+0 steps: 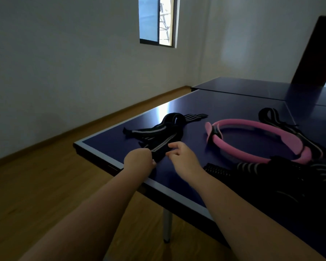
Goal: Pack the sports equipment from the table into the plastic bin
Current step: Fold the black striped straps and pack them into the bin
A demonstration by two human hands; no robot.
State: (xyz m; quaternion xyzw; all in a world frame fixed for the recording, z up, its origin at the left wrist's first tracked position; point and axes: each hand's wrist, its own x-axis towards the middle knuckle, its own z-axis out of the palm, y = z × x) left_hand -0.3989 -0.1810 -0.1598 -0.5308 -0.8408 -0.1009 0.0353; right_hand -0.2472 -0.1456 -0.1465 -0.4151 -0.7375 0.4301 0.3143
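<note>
Looking down at a blue tabletop [196,110] with workout gear spread across it. Nearest the corner is a black strap [158,132] with grey stripes, lying in a loose tangle with a loop at its far end and a striped tail pointing off to the right. My left hand [139,159] has the near end of it, fingers [149,157] curled tight around the webbing right by the table's edge. The right hand [184,159] is just beside that same end, fingers loosely curled with the index and thumb reaching toward the strap. Honestly can't tell if they're pinching it or only brushing it.

To the right of the strap sits a pink ring [241,122], flat on the tabletop, with a padded grip on its left side. Behind the ring there's another strap [271,115] of the same kind, and at the near right is a darker pile of straps [271,178] overlapping the ring's near edge. A black coiled thing [217,171] pokes out of that pile toward my right wrist; too dark to say what it is.

A second table [252,85] butts up against the far side. Wood floor [36,185] on the left, a window [158,21] in the far wall.
</note>
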